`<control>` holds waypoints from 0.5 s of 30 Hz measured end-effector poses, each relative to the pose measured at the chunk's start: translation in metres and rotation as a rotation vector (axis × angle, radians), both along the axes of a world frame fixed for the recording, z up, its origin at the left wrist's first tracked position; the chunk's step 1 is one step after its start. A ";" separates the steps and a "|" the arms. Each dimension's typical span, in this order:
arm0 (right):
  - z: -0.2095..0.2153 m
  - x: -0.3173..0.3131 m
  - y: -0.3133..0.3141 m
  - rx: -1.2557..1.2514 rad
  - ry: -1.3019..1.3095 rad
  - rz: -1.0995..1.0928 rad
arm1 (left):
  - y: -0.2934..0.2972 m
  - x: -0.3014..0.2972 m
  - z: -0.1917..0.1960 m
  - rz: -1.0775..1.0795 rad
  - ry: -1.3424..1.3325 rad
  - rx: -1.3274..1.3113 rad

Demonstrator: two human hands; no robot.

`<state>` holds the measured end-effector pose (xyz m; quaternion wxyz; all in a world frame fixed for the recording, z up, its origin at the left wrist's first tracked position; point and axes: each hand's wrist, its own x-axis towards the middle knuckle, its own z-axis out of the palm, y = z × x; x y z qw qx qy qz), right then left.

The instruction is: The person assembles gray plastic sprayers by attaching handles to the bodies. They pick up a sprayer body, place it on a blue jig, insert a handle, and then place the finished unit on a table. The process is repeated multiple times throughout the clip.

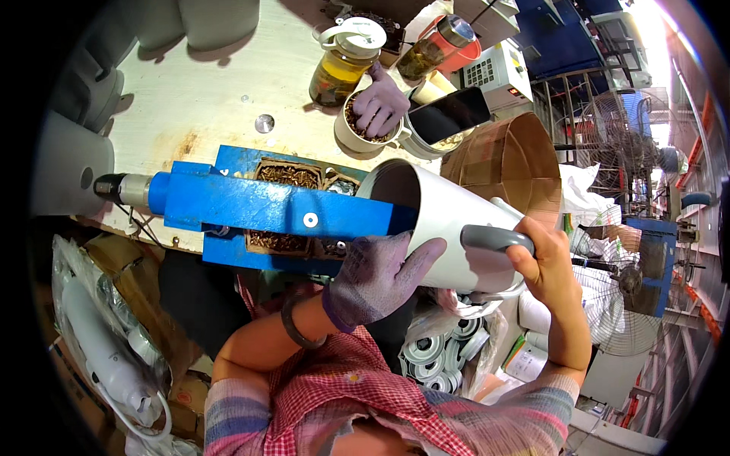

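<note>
While the right hand is clamped around the grey handle of the pale container, the gloved left hand bears against the container near its mouth, thumb extended; whether its fingers clamp the wall cannot be determined. The container is held on its side, its open mouth around the end of the blue machine arm. A small box of brass-coloured fasteners sits beneath the arm. On the surface, a loose glove rests on a fastener-filled cup.
</note>
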<state>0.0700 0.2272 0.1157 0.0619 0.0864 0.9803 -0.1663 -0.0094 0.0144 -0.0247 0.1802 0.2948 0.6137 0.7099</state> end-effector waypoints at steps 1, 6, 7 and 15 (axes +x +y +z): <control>0.000 0.001 -0.001 -0.023 -0.032 -0.011 | 0.000 0.000 0.000 0.005 0.039 -0.015; -0.006 0.002 -0.002 -0.032 0.046 0.024 | -0.003 0.000 0.004 -0.030 0.061 -0.059; -0.006 0.002 -0.002 -0.020 0.060 0.035 | -0.002 -0.001 0.005 -0.010 0.073 -0.057; -0.003 -0.003 -0.007 0.051 0.044 0.037 | 0.001 -0.001 0.005 -0.031 -0.050 0.008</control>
